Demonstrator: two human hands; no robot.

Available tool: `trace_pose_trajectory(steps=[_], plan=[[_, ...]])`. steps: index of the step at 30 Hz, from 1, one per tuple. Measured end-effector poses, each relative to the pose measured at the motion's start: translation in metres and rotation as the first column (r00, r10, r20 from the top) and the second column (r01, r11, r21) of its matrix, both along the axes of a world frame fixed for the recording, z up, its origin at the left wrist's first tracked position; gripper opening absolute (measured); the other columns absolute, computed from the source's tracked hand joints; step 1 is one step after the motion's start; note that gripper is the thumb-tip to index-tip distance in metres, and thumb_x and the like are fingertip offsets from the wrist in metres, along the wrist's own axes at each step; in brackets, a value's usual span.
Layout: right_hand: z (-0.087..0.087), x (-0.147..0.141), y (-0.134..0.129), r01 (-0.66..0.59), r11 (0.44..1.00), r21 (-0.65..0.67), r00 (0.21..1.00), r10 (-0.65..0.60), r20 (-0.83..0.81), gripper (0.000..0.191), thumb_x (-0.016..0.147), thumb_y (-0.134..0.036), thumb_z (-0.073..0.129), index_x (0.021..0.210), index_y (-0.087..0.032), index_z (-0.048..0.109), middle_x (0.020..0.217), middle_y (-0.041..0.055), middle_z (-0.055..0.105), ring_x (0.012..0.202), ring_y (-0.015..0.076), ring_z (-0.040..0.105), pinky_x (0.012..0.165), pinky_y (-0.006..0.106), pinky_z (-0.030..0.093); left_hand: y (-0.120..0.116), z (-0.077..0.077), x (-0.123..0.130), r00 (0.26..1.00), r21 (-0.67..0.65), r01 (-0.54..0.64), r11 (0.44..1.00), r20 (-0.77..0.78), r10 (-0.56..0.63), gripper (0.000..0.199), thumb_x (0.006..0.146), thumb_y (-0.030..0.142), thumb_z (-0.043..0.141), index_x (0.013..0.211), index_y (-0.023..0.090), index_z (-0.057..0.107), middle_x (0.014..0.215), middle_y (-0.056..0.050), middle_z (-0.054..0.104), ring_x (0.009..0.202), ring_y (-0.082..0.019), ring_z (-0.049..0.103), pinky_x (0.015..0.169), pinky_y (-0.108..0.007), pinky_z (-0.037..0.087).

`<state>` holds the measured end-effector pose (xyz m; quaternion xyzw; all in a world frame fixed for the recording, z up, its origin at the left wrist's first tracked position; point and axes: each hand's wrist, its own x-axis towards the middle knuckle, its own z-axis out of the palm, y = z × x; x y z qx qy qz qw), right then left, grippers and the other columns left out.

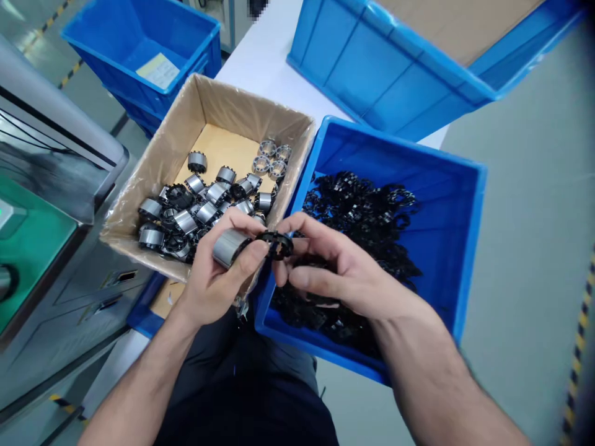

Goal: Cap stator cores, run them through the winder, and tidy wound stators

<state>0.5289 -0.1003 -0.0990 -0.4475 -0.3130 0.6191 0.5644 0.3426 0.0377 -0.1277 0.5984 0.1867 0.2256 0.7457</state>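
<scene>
A silver metal cylinder (230, 247) with a dark end is gripped in my left hand (223, 266). Between the left thumb and fingertips is also a black toothed ring (281, 245), held just right of the cylinder. My right hand (332, 263) is curled beside that ring, its fingertips close to it, with dark parts partly hidden under the palm. On the left, a lined cardboard box (186, 105) holds several silver cylinders with black toothed ends (185, 222) and bare silver rings (267, 147). Many black parts (357, 210) lie in a blue bin (446, 241) on the right.
A large blue crate (357, 68) stands behind the bin on a white table (269, 49). Another blue crate (134, 37) with a paper inside is at the back left. A machine with a green surface (32, 248) borders the left side.
</scene>
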Motion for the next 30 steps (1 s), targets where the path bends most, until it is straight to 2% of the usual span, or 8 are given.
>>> trace_pose_trajectory(steps=[3,6,9,12,15,19,24,30], plan=[[-0.003,0.002,-0.003,0.062,0.996,-0.06,0.998,-0.063,-0.009,0.031,0.1,-0.037,0.096,0.124,-0.027,0.079,0.094,-0.0034,0.074,0.062,0.0089,0.057,0.043,0.016,0.042,-0.001,-0.005,-0.002,1.0,-0.084,0.019,0.996,0.024,-0.017,0.018,0.111,0.039,0.084,0.12,0.026,0.073,0.077,0.005,0.057,0.055,-0.007,0.043,0.053,-0.022,0.035],[-0.001,-0.001,0.001,0.165,0.983,0.081,0.957,-0.179,0.23,0.023,0.093,-0.036,0.103,0.096,-0.023,0.085,0.098,0.0002,0.079,0.087,0.0137,0.073,0.077,0.022,0.064,0.0,-0.004,0.0,0.999,-0.094,0.037,0.995,0.011,-0.036,0.021,0.111,0.042,0.084,0.121,0.026,0.073,0.075,0.006,0.054,0.055,-0.007,0.044,0.052,-0.021,0.036],[0.0,-0.006,0.004,0.247,0.928,0.278,0.832,-0.35,0.43,0.023,0.086,-0.031,0.109,0.091,-0.025,0.087,0.118,0.0035,0.088,0.109,0.0205,0.082,0.105,0.033,0.066,0.001,0.002,0.005,1.0,-0.132,-0.005,0.991,-0.022,0.002,0.037,0.108,0.058,0.083,0.111,0.024,0.069,0.082,0.004,0.054,0.059,-0.008,0.046,0.052,-0.021,0.039],[-0.003,-0.012,0.003,0.299,0.879,0.37,0.698,-0.466,0.544,0.026,0.083,-0.028,0.111,0.094,-0.027,0.087,0.118,0.0031,0.09,0.109,0.0234,0.085,0.104,0.037,0.068,0.0,0.007,0.01,0.998,-0.247,0.029,0.969,-0.052,-0.043,0.05,0.113,0.074,0.066,0.108,0.025,0.062,0.089,0.002,0.057,0.061,-0.011,0.051,0.052,-0.023,0.043],[-0.007,-0.015,0.002,0.352,0.863,0.362,0.612,-0.505,0.608,0.041,0.078,-0.03,0.114,0.111,-0.03,0.089,0.113,0.0012,0.09,0.102,0.0242,0.085,0.096,0.036,0.069,-0.002,0.007,0.008,0.993,-0.255,0.064,0.965,-0.083,-0.088,0.044,0.117,0.072,0.056,0.123,0.028,0.061,0.088,0.003,0.059,0.061,-0.012,0.053,0.054,-0.024,0.045],[-0.011,-0.018,0.004,0.365,0.866,0.34,0.625,-0.499,0.6,0.043,0.079,-0.032,0.113,0.116,-0.03,0.091,0.113,0.0011,0.092,0.104,0.0252,0.087,0.098,0.037,0.07,-0.004,0.005,0.004,0.985,-0.226,0.086,0.97,-0.128,-0.117,0.049,0.12,0.073,0.05,0.144,0.032,0.06,0.075,0.005,0.048,0.056,-0.014,0.043,0.052,-0.025,0.037],[-0.016,-0.022,0.007,0.358,0.846,0.395,0.68,-0.526,0.511,0.039,0.082,-0.026,0.111,0.114,-0.03,0.091,0.114,0.0,0.092,0.109,0.0226,0.088,0.102,0.035,0.07,-0.005,0.004,0.003,0.979,-0.197,0.087,0.977,-0.167,-0.121,0.06,0.118,0.081,0.046,0.145,0.031,0.065,0.071,0.006,0.037,0.054,-0.012,0.027,0.048,-0.027,0.027],[-0.022,-0.025,0.006,0.376,0.83,0.412,0.703,-0.545,0.456,0.043,0.078,-0.017,0.112,0.113,-0.031,0.091,0.111,0.0004,0.091,0.108,0.0213,0.086,0.102,0.034,0.071,-0.004,0.004,0.002,0.971,-0.09,0.085,0.992,-0.215,-0.103,0.061,0.119,0.081,0.042,0.143,0.031,0.066,0.074,0.004,0.046,0.056,-0.014,0.034,0.051,-0.03,0.033]])
